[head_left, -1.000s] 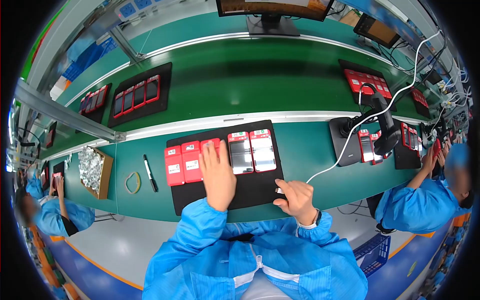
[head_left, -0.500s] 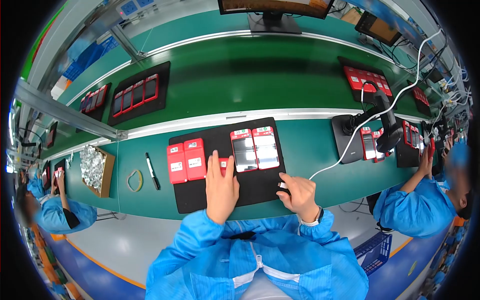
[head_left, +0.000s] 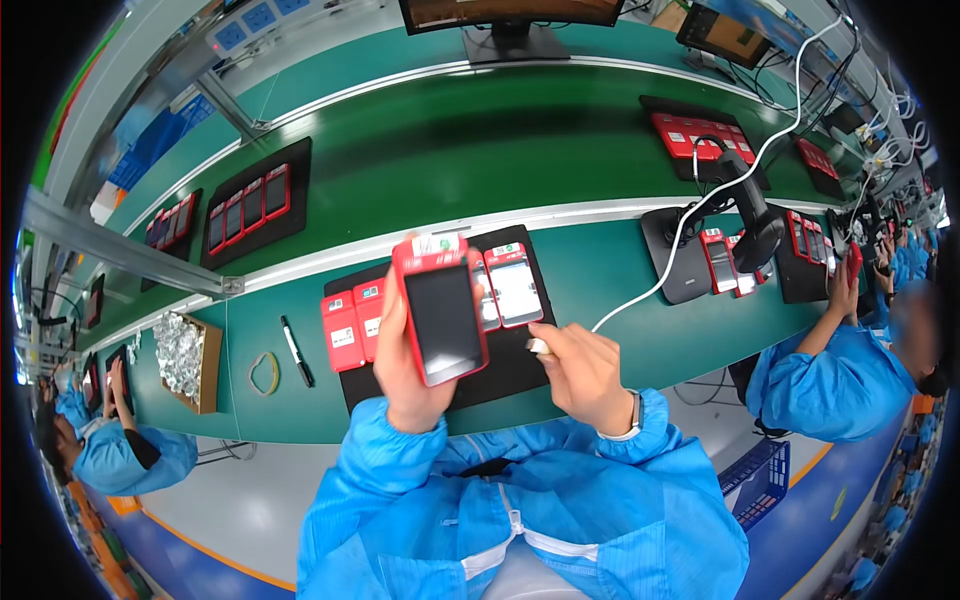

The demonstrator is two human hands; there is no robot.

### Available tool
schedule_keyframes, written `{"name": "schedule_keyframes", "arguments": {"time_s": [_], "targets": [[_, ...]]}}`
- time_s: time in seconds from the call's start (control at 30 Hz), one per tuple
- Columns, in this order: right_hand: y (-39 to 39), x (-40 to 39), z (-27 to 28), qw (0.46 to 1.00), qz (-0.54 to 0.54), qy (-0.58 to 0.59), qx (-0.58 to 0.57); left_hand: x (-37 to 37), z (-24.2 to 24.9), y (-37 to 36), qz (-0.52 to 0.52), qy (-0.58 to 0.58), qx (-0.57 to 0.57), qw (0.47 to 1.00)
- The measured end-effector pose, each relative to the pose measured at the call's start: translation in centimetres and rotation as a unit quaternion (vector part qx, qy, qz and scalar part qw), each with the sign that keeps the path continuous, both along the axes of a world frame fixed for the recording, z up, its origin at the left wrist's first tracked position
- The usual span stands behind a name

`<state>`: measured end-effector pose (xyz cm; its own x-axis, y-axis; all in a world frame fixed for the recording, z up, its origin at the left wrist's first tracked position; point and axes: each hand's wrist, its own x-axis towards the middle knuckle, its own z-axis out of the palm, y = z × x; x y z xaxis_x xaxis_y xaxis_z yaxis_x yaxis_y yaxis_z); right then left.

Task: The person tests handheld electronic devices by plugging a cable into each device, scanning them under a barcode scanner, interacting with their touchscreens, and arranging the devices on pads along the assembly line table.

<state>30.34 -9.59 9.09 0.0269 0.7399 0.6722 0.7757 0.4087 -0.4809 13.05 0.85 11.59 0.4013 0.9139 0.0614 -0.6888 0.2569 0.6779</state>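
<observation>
My left hand (head_left: 410, 392) is wrapped round a red handheld terminal (head_left: 446, 318), lifted above the mat with its dark screen up and a label at its top end. Between the fingers of my right hand (head_left: 588, 378) is the plug (head_left: 539, 346) of a white cable (head_left: 688, 208); plug and terminal are apart. On the black mat (head_left: 490, 385), a red terminal with a bright screen (head_left: 515, 288) lies face up, another beside it partly covered by the held one. Two more red terminals (head_left: 343, 338) lie with their labelled backs up at the mat's left.
A marker (head_left: 297, 350), a rubber band (head_left: 264, 373) and a box of crumpled clear wrapping (head_left: 190, 360) lie to the left. A scanner on a stand (head_left: 757, 240) is at right. Co-workers in blue (head_left: 845, 385) sit on both sides. A monitor (head_left: 510, 15) stands behind.
My left hand has taken a terminal from the mat and raised it with its screen showing. My right hand still pinches the cable plug, slightly left of before. The whole view has shifted a little.
</observation>
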Motion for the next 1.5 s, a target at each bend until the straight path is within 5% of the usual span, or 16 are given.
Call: {"name": "schedule_keyframes", "arguments": {"time_s": [0.17,0.53,0.67,0.8,1.23,1.33,1.43,1.5], "targets": [[0.0,-1.5,1.6,0.998,-0.043,-0.004,0.044,4.0,0.1,1.4,-0.089,-0.154,-0.115,0.977],[-0.9,-1.0,2.5,0.996,-0.069,-0.051,-0.019,5.2,1.1,0.5,-0.002,-0.126,-0.123,0.984],[-1.2,-1.2,2.8,0.993,-0.092,-0.053,-0.05,5.5,0.6,0.7,0.025,-0.04,-0.038,0.998],[-1.0,-1.6,2.0,0.991,-0.109,-0.058,-0.052,6.4,0.7,-0.3,0.078,-0.073,0.011,0.994],[-2.0,-0.5,2.9,0.985,-0.15,-0.084,-0.023,7.6,1.9,-2.3,-0.079,-0.081,0.005,0.994],[-3.6,2.2,3.7,0.993,-0.107,-0.041,-0.026,7.2,1.3,-2.2,-0.145,0.047,0.219,0.964],[-8.3,4.9,3.9,0.978,-0.11,0.177,-0.01,7.5,1.5,-0.5,-0.143,0.069,0.535,0.83],[-10.1,6.6,5.6,0.981,-0.043,0.191,-0.01,8.4,2.1,-0.6,-0.148,0.1,0.628,0.758]]}}
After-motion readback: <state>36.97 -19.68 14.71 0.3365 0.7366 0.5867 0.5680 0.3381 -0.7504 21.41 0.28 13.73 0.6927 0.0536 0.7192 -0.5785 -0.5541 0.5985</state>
